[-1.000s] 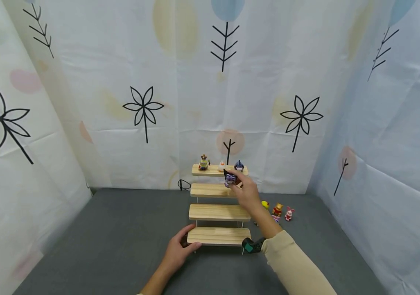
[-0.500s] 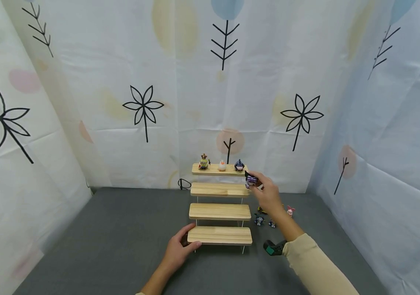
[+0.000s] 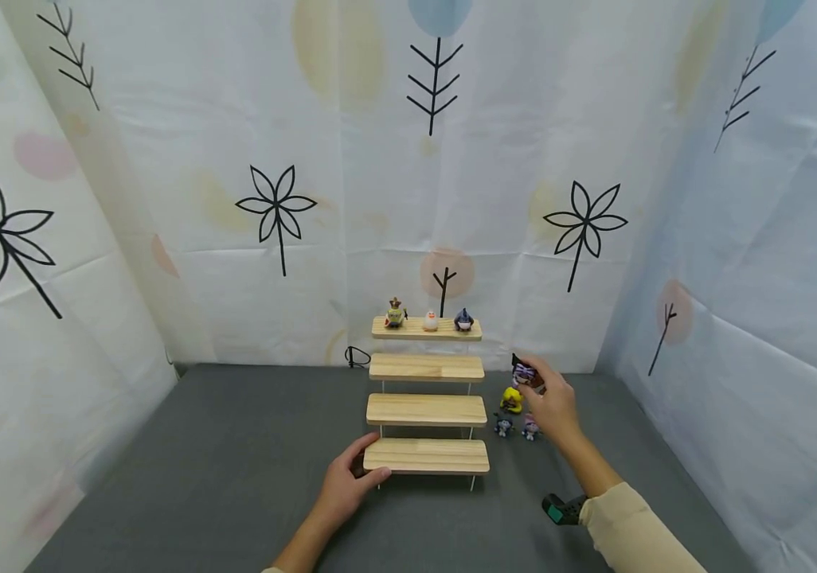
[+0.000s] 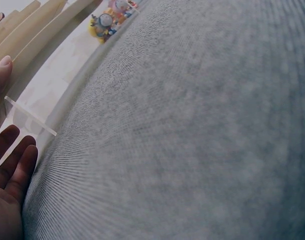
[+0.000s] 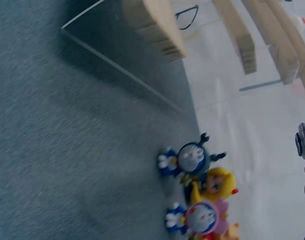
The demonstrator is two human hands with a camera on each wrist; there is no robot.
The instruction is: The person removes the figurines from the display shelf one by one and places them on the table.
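Observation:
My right hand (image 3: 555, 406) pinches a small purple-and-black figurine (image 3: 524, 375) to the right of a stepped wooden display stand (image 3: 426, 410). Only its edge, a purple figurine part (image 5: 303, 142), shows at the right border of the right wrist view. Below it on the table stand a yellow-haired figurine (image 3: 512, 400), a dark-blue-hooded one (image 3: 504, 426) and a pink-hooded one (image 3: 531, 429). My left hand (image 3: 342, 484) holds the left end of the stand's lowest board, its thumb (image 4: 1, 75) at the board's edge. The other fingers are spread below the board.
On the top board sit a crowned figurine (image 3: 395, 315), a white bird figurine (image 3: 430, 321) and a dark blue figurine (image 3: 463, 320). A black loop (image 3: 358, 357) lies behind the stand, left of it. Printed curtains (image 3: 380, 183) enclose the grey table (image 3: 251, 461).
My right hand has carried the purple-and-black figurine rightward and down, from in front of the top boards to above the figurines on the table. My left hand has stayed at the stand.

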